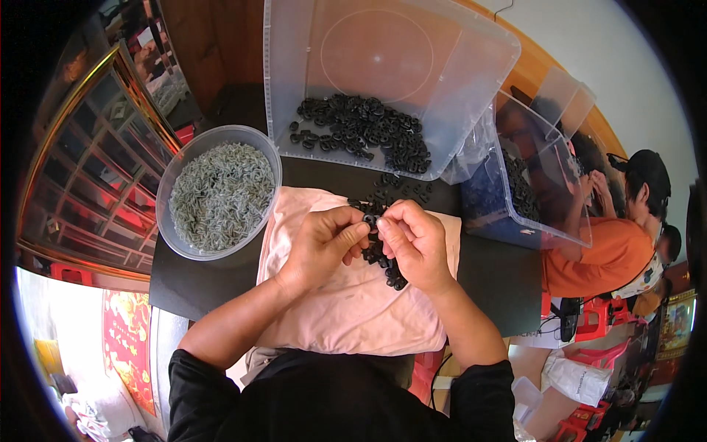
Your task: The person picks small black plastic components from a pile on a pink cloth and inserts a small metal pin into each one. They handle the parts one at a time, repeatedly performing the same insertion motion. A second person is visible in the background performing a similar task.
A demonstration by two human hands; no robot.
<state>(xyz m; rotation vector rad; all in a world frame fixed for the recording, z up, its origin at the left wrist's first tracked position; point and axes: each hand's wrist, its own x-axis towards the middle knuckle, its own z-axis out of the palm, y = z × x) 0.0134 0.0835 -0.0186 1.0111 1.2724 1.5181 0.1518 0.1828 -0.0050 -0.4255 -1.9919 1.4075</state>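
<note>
Over a pink cloth (331, 313), both of my hands meet at a small black ring-shaped part (370, 219). My left hand (320, 239) is closed, pinching the part between thumb and fingertips. Opposite it, my right hand (418, 247) is also closed in a pinch at the part's right side. Whatever is between its fingertips is too small to make out. Several similar black parts (396, 278) lie on the cloth beneath and between my hands, partly hidden by my fingers.
A round clear tub (166, 232) at left holds many small grey pieces (221, 193). Behind the cloth, a clear plastic bin (471, 55) contains a heap of black parts (368, 121). Another bin (493, 221) stands at right, near a person in orange (607, 254).
</note>
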